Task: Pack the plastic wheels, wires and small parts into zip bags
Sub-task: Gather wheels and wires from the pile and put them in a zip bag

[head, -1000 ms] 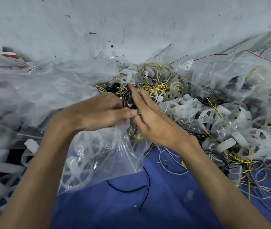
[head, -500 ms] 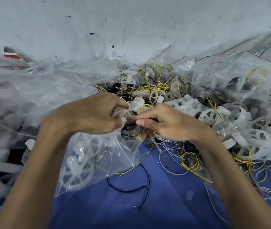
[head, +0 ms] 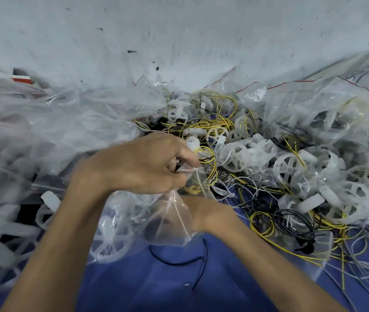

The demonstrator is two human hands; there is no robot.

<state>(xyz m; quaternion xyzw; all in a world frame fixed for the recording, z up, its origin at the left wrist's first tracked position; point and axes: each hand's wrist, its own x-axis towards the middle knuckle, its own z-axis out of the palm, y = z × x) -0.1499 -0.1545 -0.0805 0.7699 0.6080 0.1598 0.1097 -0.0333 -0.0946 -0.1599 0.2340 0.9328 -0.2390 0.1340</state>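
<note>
Pinched mouth of small clear plastic zip bag [head: 174, 224] with left hand [head: 138, 164] fingers [head: 189, 159]; buried right hand [head: 201, 212] inside it, finger state and contents untellable through film.

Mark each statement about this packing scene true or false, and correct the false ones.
1. The left hand pinches the top of the clear bag. True.
2. The right hand lies flat on the blue cloth, far from the bag. False: it is tucked against the bag, fingers hidden by plastic.
3. The wheels in the pile are white. True.
4. The loose wires are all red. False: they are yellow, black and white.
</note>
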